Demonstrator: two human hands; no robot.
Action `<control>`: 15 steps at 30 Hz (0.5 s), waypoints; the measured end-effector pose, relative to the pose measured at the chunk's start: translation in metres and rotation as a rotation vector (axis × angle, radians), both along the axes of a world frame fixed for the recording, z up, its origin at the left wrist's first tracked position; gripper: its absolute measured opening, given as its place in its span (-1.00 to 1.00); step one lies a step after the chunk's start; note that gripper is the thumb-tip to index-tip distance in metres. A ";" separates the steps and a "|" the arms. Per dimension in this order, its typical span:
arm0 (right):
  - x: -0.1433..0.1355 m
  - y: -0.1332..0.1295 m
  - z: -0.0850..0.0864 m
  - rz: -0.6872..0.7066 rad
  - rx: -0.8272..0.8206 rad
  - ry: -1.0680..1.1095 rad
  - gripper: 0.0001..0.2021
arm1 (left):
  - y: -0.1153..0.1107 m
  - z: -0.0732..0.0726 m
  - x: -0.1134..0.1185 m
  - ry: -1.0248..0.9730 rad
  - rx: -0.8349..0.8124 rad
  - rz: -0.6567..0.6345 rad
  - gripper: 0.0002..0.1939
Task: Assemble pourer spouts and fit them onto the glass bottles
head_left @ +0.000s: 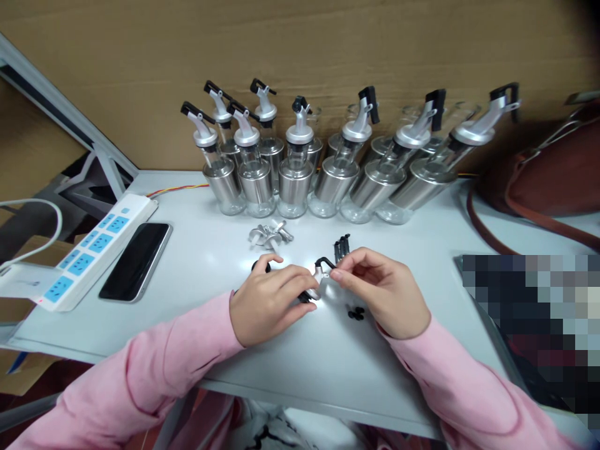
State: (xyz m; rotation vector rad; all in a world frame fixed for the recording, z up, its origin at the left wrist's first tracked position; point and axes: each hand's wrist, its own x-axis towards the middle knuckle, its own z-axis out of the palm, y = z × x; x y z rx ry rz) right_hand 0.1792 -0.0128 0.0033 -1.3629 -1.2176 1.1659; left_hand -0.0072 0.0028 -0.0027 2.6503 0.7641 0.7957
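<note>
Between my hands, just above the table, is a silver pourer spout (pixel 317 279) with a black lever on top. My left hand (pixel 276 300) grips the spout's body from the left. Thumb and fingers of my right hand (pixel 387 290) pinch the end of the black lever. Small black stoppers (pixel 356 313) lie beside my right wrist. Several black levers (pixel 342 245) lie in a group just beyond my right fingers. A pile of loose silver spout parts (pixel 269 235) sits beyond my left hand. Other black parts under my left hand are partly hidden.
Several glass bottles with steel sleeves and pourers (pixel 296 178) stand in rows along the back. At left are a power strip (pixel 94 250) and a phone (pixel 135 262). A brown bag (pixel 553 169) is at right, with a pixelated dark object (pixel 529 331) in front of it.
</note>
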 end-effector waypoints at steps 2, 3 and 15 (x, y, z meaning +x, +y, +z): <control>0.000 0.000 -0.001 -0.005 -0.007 0.007 -0.75 | 0.000 -0.001 0.000 -0.009 -0.010 -0.004 -0.88; 0.000 0.001 -0.001 -0.005 -0.012 0.013 -0.75 | 0.000 -0.001 0.000 -0.013 -0.015 -0.004 -0.88; -0.001 -0.001 -0.002 0.048 -0.034 0.023 -0.79 | 0.001 -0.002 -0.001 -0.013 -0.005 0.007 -0.81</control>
